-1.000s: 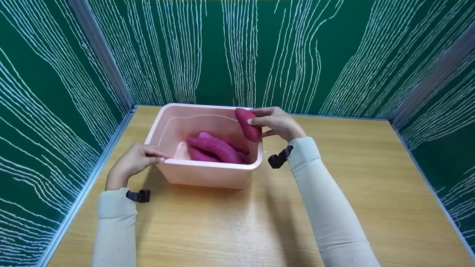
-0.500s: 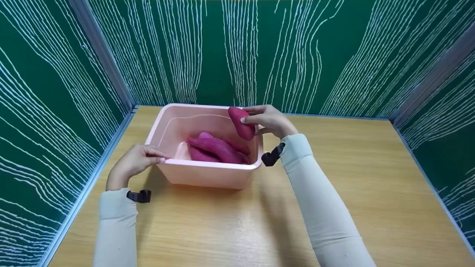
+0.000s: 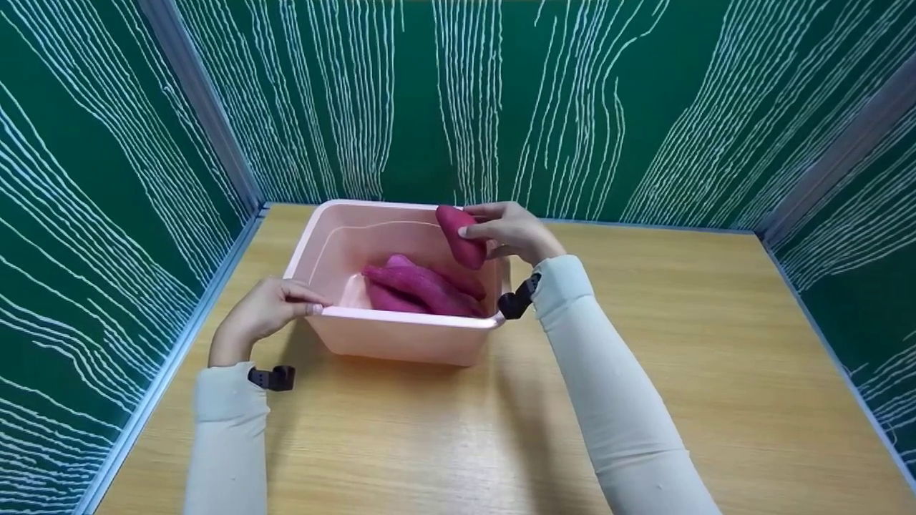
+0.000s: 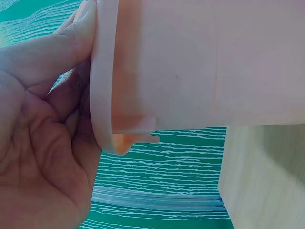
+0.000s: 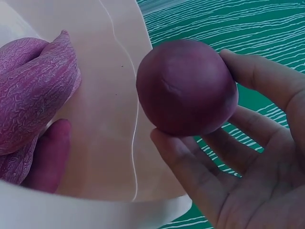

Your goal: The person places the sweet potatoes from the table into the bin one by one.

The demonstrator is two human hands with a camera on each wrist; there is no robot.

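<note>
A pink plastic tub [image 3: 401,340] stands on the table and holds several purple, wrinkled sweet potatoes [image 3: 429,287] heaped toward its right side. With my left hand [image 3: 263,312] I pinch the tub's rim at the near left corner; the left wrist view has the thumb along the rim [image 4: 102,71] and the fingers partly hidden behind it. My right hand [image 3: 521,234] grips a smooth, dark red sweet potato [image 3: 460,234], tilted, above the tub's right end. Seen end-on in the right wrist view, this sweet potato [image 5: 186,88] sits between thumb and fingers, apart from the heap.
The light wooden table [image 3: 687,343] extends to the right of the tub and in front of it. Green panels [image 3: 415,93] with white wavy lines close off the back and both sides. A black wrist camera [image 3: 517,297] overlaps the tub's right front corner in the head view.
My right hand has carried the sweet potato a little to the left, further over the tub. The left hand keeps its place on the rim, and the heap looks the same.
</note>
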